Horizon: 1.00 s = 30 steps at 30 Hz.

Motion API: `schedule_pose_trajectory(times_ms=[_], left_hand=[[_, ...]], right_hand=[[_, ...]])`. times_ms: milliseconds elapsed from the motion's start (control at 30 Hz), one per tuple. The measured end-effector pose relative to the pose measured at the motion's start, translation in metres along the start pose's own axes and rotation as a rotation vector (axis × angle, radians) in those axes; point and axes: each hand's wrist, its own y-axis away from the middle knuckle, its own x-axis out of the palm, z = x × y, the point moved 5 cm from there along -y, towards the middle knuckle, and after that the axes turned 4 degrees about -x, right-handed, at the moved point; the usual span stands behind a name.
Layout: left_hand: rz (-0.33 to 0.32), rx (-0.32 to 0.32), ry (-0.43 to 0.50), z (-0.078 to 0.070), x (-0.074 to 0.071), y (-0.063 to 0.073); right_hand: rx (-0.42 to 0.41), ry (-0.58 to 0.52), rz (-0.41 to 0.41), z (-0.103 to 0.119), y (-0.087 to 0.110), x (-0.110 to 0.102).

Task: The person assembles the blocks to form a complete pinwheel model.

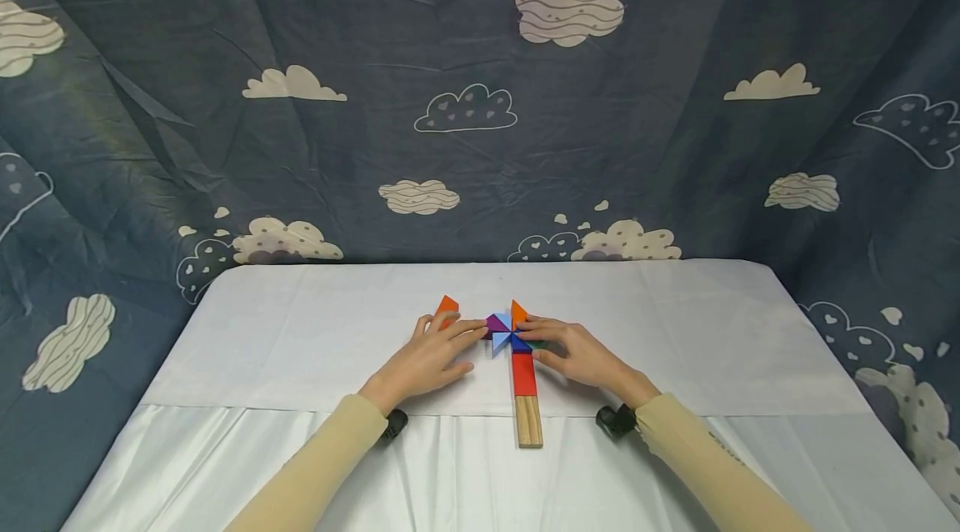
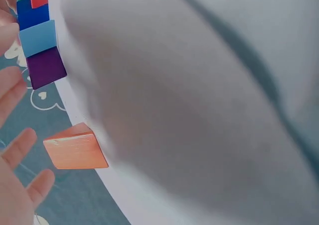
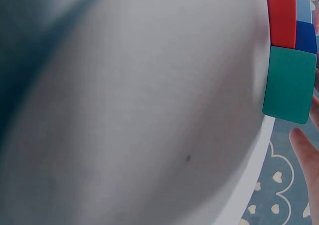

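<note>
A pinwheel of coloured triangular blocks lies on the white table, with a purple block (image 1: 495, 323), light blue blocks (image 1: 500, 343), an orange block (image 1: 518, 314) and dark blue and green ones (image 3: 290, 84). Below it runs a stem of a red block (image 1: 524, 373) and a plain wooden block (image 1: 528, 422). From the left, my left hand (image 1: 435, 353) reaches to the purple block, fingers extended and spread, fingertips right at its edge. My right hand (image 1: 573, 348) has relaxed fingers over the pinwheel's right side, partly hiding the dark blue and green blocks.
A separate orange block (image 2: 77, 150) stands just behind the left hand's fingers. White cloth (image 1: 675, 332) covers the table. A dark blue curtain (image 1: 480, 157) with cloud prints hangs behind and at both sides.
</note>
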Motion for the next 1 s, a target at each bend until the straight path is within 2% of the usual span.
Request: schedule_pose_trajectory(times_ms=[467,833,1000], left_hand=[[0.023,-0.065,-0.021,-0.0011,0.0077,-0.0036],[0.013,-0.059,-0.018,-0.0027,0.0057,-0.0020],[-0.010,-0.066,0.019,0.0052,-0.0009,-0.0008]], right_hand=[[-0.012,0.004,-0.006,0.0002,-0.0001,0.0006],[-0.005,0.005,-0.001,0.0012,-0.0003,0.0001],[0.007,-0.008,0.005,0.0009,-0.0002,0.0000]])
